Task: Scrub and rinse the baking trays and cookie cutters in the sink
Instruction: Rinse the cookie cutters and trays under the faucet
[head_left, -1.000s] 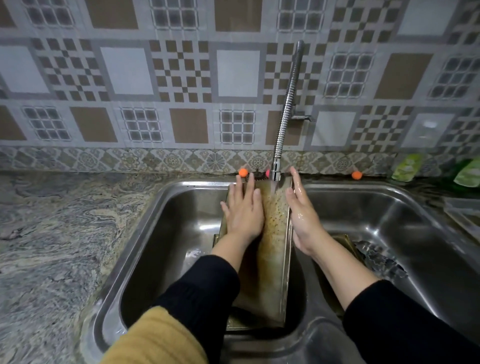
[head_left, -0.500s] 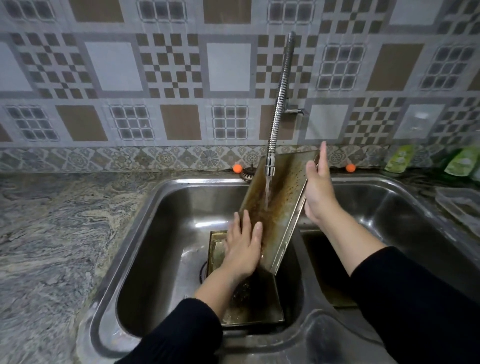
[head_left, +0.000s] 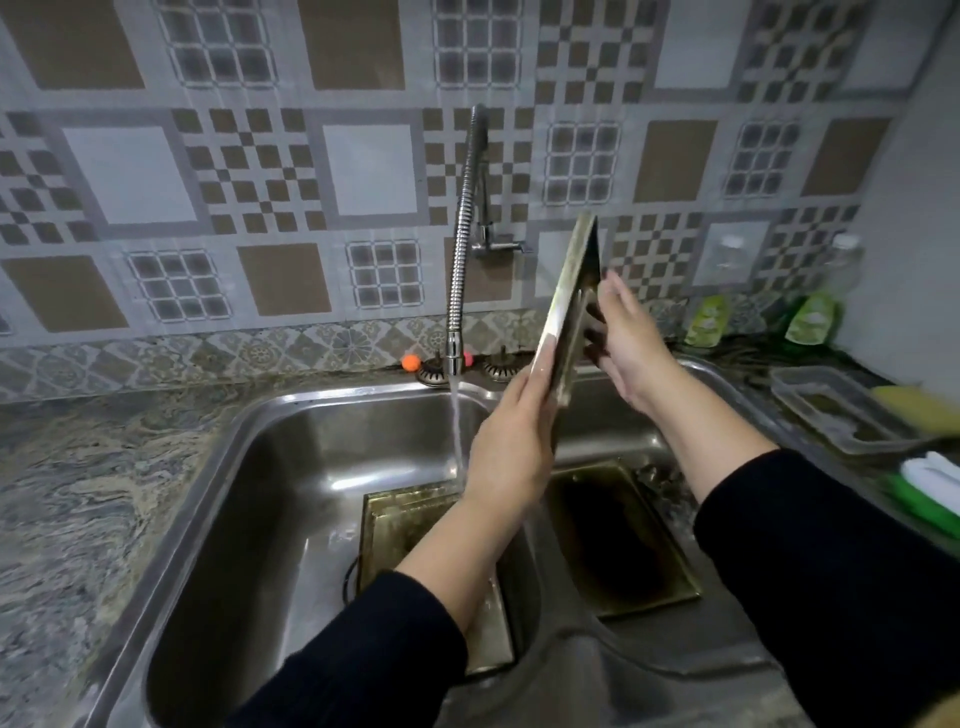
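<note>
- Both hands hold one baking tray on edge, nearly upright — the left hand grips its lower end, the right hand clasps its far face.
- Below the left grip, a second tray lies in the left basin of the sink.
- Under the right grip, a third tray sits in the right basin.
- Just left of the grip, the tap runs — water falls past the left wrist.

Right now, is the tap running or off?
Running. A thin stream of water falls from the tap spout into the left sink basin.

Brown-stained tray, grey-brown chequered tiles
</note>
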